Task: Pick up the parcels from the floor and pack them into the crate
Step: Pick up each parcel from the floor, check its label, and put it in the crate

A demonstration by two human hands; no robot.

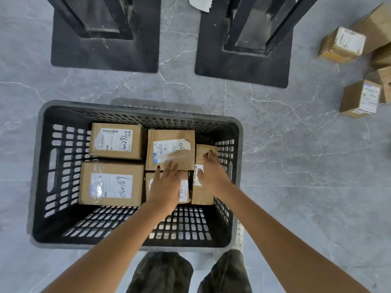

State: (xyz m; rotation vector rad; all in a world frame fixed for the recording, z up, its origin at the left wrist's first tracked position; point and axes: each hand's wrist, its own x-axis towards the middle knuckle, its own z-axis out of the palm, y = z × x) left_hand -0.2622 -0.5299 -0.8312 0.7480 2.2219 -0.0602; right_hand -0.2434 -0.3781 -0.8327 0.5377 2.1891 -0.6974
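- One head-worn wide-angle view only; it is taken from above the crate's near side and directed steeply down and slightly forward.
- The crate is held close, left of centre, its whole rim seen.
- Floor beyond and right of the crate is included.

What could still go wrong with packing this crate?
The narrow parcel under the right hand sits tight against the crate wall; fingers might get pinched there. Several parcels still lie on the floor, and only the near strip of the crate is free, so they may not all fit.
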